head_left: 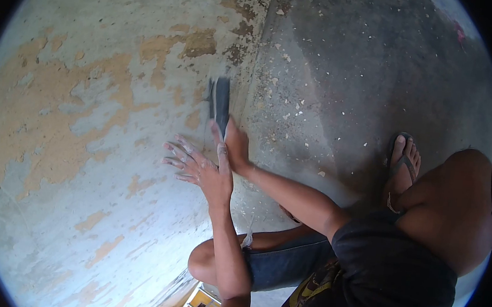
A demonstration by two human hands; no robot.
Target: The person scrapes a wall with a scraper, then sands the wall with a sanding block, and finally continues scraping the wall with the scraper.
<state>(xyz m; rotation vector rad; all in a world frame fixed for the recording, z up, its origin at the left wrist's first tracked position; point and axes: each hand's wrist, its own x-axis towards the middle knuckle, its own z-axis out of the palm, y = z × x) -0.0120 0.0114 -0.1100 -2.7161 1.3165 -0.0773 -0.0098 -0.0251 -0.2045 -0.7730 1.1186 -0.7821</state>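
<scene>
My left hand [199, 168] lies against the wall with its fingers spread, white dust coating the fingers and thumb. Just beside it, my right hand [236, 147] is closed round a dark, flat scraper [222, 101]. The scraper is slightly blurred, and its far end is close to the lower part of the wall [163, 113]; whether it touches cannot be made out. A dark streak shows alongside the blade. Around both hands the wall's pale coating has come off in patches, leaving tan and brown areas bare.
The grey concrete floor [341, 103] meets the wall along a dirty edge, with pale flakes [286, 108] scattered there. My sandalled foot [403, 161] rests on the floor at right, and my bent knee [203, 262] is near the wall. A yellow-framed object [198, 299] stands at the bottom.
</scene>
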